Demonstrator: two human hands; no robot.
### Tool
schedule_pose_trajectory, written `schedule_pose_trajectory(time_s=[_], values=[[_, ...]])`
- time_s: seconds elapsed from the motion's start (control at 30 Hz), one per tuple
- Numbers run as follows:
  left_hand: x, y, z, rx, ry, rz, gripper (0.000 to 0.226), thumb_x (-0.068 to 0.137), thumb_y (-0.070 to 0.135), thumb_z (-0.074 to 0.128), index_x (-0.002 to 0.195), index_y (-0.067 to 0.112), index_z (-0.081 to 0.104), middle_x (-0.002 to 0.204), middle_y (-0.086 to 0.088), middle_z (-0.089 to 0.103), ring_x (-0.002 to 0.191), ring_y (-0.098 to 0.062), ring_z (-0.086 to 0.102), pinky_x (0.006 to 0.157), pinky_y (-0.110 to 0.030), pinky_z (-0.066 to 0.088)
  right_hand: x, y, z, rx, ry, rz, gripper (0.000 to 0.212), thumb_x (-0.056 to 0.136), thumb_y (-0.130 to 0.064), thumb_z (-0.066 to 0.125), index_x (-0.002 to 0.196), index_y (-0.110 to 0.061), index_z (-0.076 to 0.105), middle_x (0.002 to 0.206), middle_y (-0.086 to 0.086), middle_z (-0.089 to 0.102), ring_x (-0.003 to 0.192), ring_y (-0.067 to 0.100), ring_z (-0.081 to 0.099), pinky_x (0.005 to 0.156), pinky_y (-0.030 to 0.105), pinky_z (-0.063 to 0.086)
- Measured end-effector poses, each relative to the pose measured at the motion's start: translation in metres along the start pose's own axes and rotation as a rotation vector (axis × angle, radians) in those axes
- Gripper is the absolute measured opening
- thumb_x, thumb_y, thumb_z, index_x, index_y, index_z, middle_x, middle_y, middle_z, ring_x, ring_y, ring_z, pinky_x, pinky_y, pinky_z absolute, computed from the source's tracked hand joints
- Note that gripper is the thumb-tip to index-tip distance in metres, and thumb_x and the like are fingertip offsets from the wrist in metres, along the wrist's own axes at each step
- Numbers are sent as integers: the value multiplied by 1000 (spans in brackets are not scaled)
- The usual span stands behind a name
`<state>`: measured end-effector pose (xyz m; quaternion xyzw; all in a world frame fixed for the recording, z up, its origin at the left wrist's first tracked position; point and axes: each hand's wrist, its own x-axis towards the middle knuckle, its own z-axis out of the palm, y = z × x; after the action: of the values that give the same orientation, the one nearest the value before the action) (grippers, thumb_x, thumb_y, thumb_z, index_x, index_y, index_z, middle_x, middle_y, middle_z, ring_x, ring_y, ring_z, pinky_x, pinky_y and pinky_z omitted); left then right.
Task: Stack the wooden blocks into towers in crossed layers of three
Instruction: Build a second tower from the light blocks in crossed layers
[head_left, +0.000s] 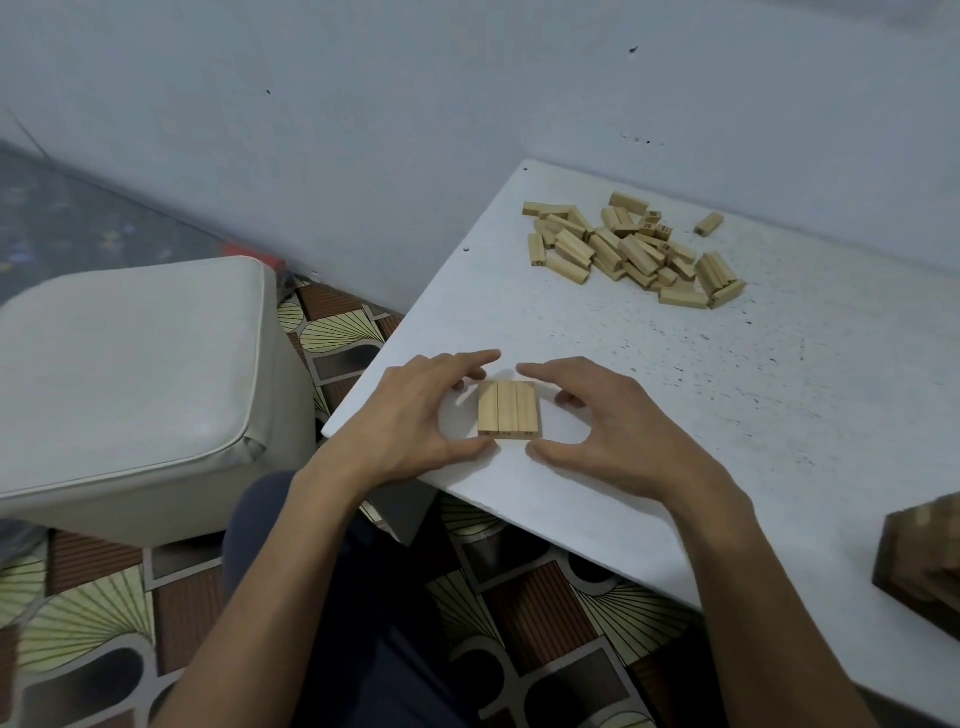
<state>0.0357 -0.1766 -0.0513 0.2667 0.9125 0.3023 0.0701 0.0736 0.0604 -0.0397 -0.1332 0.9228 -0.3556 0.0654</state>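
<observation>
Layer (508, 413) of three blocks side by side, low centre of frame, near the bench (727, 395) edge. Left hand (415, 415) and right hand (608, 421) cupped loosely either side, fingertips by the corners, gripping nothing. Looks like squaring up a first layer. Next: fetch three from the pile (634, 249), upper right, and lay them crosswise.

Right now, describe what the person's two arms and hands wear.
Left hand and right hand are bare: no gloves, rings, watch or bracelet show. Left forearm and right forearm are uncovered to the frame's edge, no sleeve in view. Dark navy trousers cover the lap.
</observation>
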Motion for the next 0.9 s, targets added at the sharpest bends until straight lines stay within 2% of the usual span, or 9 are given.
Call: schedule_pose_trajectory(time_s=[0.13, 0.23, 0.43, 0.7, 0.8, 0.9], values=[[-4, -5, 0, -26, 0, -15, 85, 71, 64, 62, 147, 41, 35, 131, 19, 56, 113, -1, 49, 105, -40, 38, -3, 7, -3, -53, 0, 15, 69, 83, -35, 74, 144, -43, 42, 128, -26, 47, 106, 1, 50, 95, 27, 45], [-3, -5, 0, -39, -2, -19, 83, 72, 59, 65, 147, 41, 35, 129, 22, 56, 113, 0, 49, 105, -39, 38, -1, 7, -3, -42, -1, 11, 69, 83, -34, 74, 144, -43, 43, 132, -22, 50, 105, 3, 53, 95, 30, 47], [-2, -4, 0, -43, -1, -18, 81, 73, 55, 67, 147, 39, 38, 125, 24, 56, 110, -1, 50, 103, -39, 38, 5, 5, -1, -72, -15, 2, 69, 84, -34, 75, 144, -43, 43, 134, -23, 51, 99, 0, 50, 87, 22, 42], [-2, -6, 2, -51, 0, -21, 77, 74, 55, 67, 145, 40, 39, 124, 26, 56, 110, -1, 50, 104, -40, 38, 6, 6, 1, -123, 3, 1, 66, 85, -34, 73, 143, -43, 43, 110, -32, 46, 94, -5, 44, 73, 10, 31], [-2, -6, 2, -54, 3, -21, 78, 74, 56, 66, 145, 40, 39, 124, 27, 55, 111, -1, 50, 105, -40, 37, 6, 5, 1, -129, 3, 3, 66, 85, -34, 73, 143, -43, 43, 109, -32, 45, 93, -3, 43, 74, 10, 32], [-2, -6, 1, -55, -6, -12, 81, 72, 65, 64, 145, 42, 37, 126, 27, 55, 111, 1, 49, 105, -40, 37, 5, 4, 0, -107, -8, 11, 67, 84, -38, 74, 143, -43, 43, 119, -28, 48, 98, 0, 47, 82, 17, 38]])
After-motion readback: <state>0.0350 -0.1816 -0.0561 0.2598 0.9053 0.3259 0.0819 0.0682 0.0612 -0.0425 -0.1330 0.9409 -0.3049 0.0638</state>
